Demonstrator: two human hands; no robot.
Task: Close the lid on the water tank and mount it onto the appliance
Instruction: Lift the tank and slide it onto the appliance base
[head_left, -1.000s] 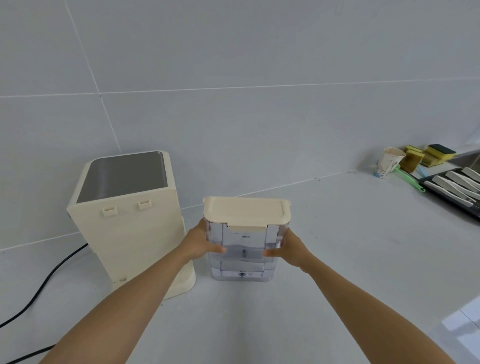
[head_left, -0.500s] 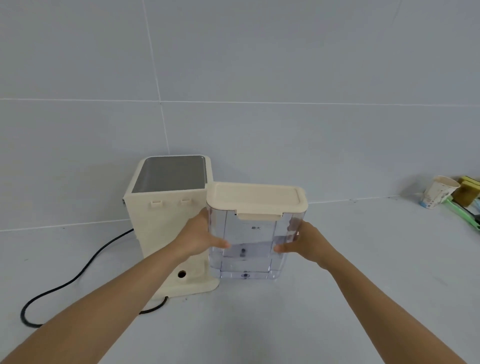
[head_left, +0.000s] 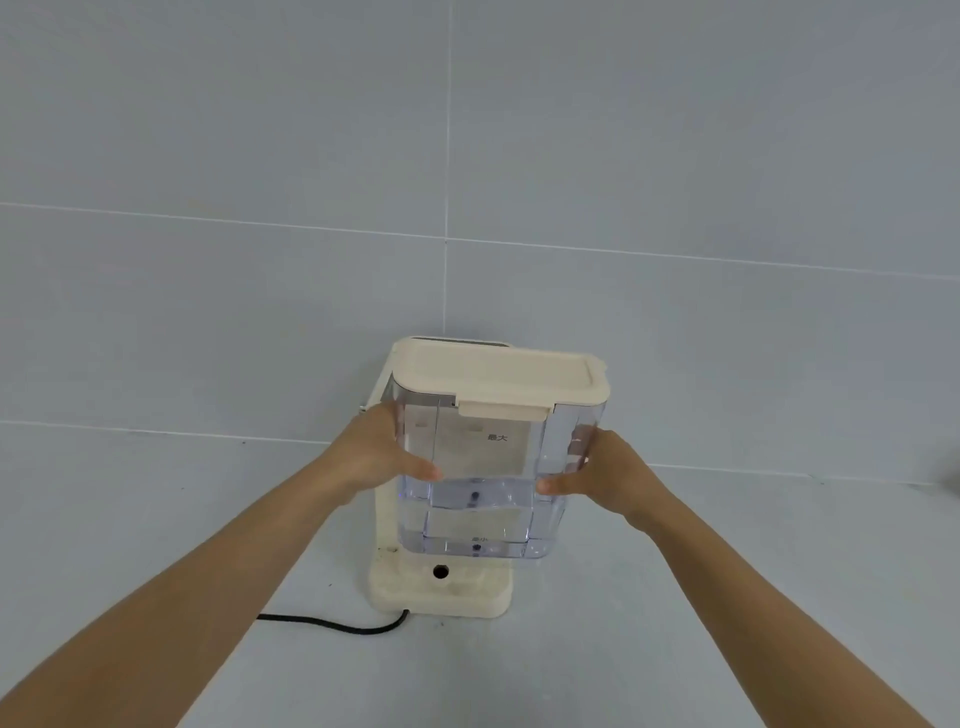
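Grey counter (head_left: 727, 649), both hands (head_left: 376, 460) gripping lidded water tank (head_left: 488, 467), hiding most of the appliance (head_left: 441, 587) behind

"最大" on water tank (head_left: 483, 467)

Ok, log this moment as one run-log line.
stage: mounting | water tank: lid closed, held above appliance base, not seated | left hand: gripping tank side | right hand: gripping opposite side

Both hands (head_left: 382, 457) (head_left: 615, 475) grip lidded water tank (head_left: 480, 467) above appliance (head_left: 441, 587) base.
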